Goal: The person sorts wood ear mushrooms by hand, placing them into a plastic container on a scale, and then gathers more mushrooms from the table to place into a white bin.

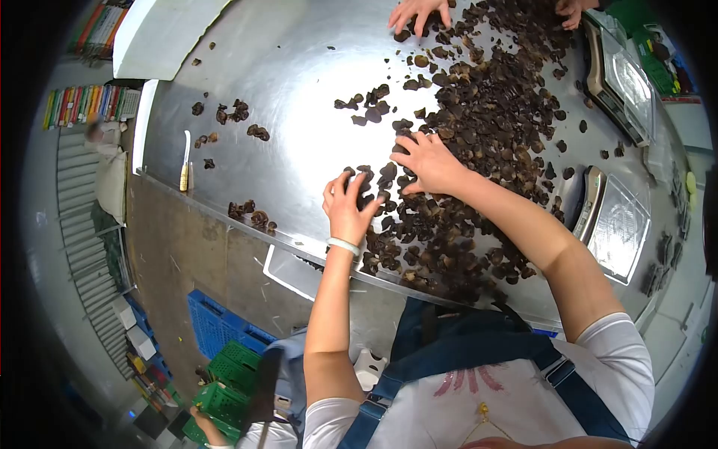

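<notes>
A large heap of dark brown wood ear mushrooms covers much of the shiny metal table. My left hand, with a pale bangle at the wrist, lies over a few pieces at the heap's near left side. Its fingers are apart, and dark pieces show between thumb and forefinger. To the right, my right hand rests palm down on the heap's left edge, fingers spread, touching mushrooms. What lies under both palms is hidden.
Across the table are another person's hands. Two scales stand at the right. A small yellow-handled knife lies near the left edge, with scattered mushrooms nearby. Green crates and a blue pallet are on the floor below.
</notes>
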The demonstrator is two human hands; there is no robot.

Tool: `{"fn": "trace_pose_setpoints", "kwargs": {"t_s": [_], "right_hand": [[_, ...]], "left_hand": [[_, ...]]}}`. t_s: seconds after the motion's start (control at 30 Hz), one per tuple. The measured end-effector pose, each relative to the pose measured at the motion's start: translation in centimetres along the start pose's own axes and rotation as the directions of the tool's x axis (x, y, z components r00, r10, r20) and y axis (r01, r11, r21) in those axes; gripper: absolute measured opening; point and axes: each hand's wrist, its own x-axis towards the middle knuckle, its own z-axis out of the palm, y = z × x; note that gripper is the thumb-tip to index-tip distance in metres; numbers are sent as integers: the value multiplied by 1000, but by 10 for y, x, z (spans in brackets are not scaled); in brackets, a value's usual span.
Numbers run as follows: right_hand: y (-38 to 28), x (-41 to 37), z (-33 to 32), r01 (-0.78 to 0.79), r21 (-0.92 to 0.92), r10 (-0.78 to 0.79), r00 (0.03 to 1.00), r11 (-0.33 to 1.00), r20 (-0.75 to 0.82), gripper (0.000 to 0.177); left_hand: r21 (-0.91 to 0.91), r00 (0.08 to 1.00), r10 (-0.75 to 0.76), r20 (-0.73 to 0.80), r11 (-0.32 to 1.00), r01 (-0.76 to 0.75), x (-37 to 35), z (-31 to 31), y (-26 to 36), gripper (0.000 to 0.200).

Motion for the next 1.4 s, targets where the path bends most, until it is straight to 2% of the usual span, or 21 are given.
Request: {"fn": "trace_pose_setpoints", "kwargs": {"t_s": [0.1, 0.17, 0.2, 0.33, 0.37, 0.4, 0.5, 0.57, 0.6, 0.63, 0.7, 0.73, 0.83, 0.9, 0.97, 1.03, 1.07, 1.17, 1.23, 1.3, 1.4], "right_hand": [[5, -5, 18, -86, 167, 70, 993, 982, 100, 40], [10, -10, 28, 8, 248, -16, 999, 969, 29, 35], [11, -2, 32, 3, 291, -7, 1000, 957, 11, 35], [19, 57, 26, -3, 388, 32, 997, 922, -70, 38], [25, 77, 10, 32, 377, -13, 999, 926, -52, 42], [34, 93, -5, 5, 373, -36, 997, 928, 74, 53], [55, 130, -41, -36, -34, 43, 972, 999, 230, 87], [68, 140, -37, -124, -46, 132, 956, 991, 261, 94], [78, 140, -13, -155, -8, 153, 963, 988, 223, 90], [78, 140, -5, -184, 18, 170, 939, 983, 299, 81], [64, 125, 13, -100, 240, 35, 965, 965, 260, 72], [52, 112, 13, -95, 303, 4, 958, 948, 288, 68], [20, 59, 0, 16, 393, -124, 960, 919, 251, 62], [17, 38, -23, -6, 450, -84, 980, 893, 182, 59], [29, 22, -33, -65, 518, 0, 992, 853, 123, 59], [42, 15, -37, -102, 377, 89, 995, 920, 52, 53], [39, 17, -48, -246, 503, 186, 968, 829, 167, 36], [35, 17, -30, -92, 508, 144, 987, 856, -64, 19], [23, 22, -15, -48, 457, 105, 989, 888, -100, 23], [19, 24, 0, 14, 342, 6, 998, 940, -57, 30], [15, 26, -39, -37, 306, 18, 998, 951, 64, 47]], "left_hand": [[225, 996, 1, 87, 974, -21, -21, 2, -9, 52], [127, 993, -67, 94, 990, 55, -24, 8, -25, 41], [71, 1000, 17, -11, 997, -16, -18, 8, -28, 30], [-224, 996, -40, -76, 974, 22, 43, 17, -36, 25], [-293, 997, -38, -66, 956, 17, 63, 9, -27, 29], [-232, 999, -27, 31, 972, 33, 84, 2, -25, 39], [-79, 984, -130, 124, 987, 140, 139, -25, -12, 80], [189, 999, -41, -5, 981, 41, 160, -23, -18, 91], [54, 998, -54, 34, 997, 52, 171, -9, -33, 96], [74, 998, -31, 47, 997, 27, 173, 3, -40, 94], [64, 977, 101, 189, 991, -115, 168, -2, -35, 87], [-118, 928, 138, 345, 988, -103, 162, -1, -38, 81], [-141, 885, 245, 396, 968, -206, 100, -22, -30, 81], [-150, 922, 263, 284, 962, -229, 57, -47, -33, 91], [-49, 956, 125, 266, 992, -117, 21, -73, -40, 99], [46, 980, 17, 199, 999, -26, -14, -85, -49, 104], [77, 976, -56, 213, 996, 40, -30, -82, -50, 106], [154, 944, -216, 249, 971, 182, -64, -68, -40, 112], [-52, 905, -300, 303, 943, 330, -71, -42, -35, 108], [-133, 941, -301, 153, 938, 321, -65, -16, -32, 97], [-329, 917, -361, 172, 856, 399, -26, -17, -15, 98]]}}
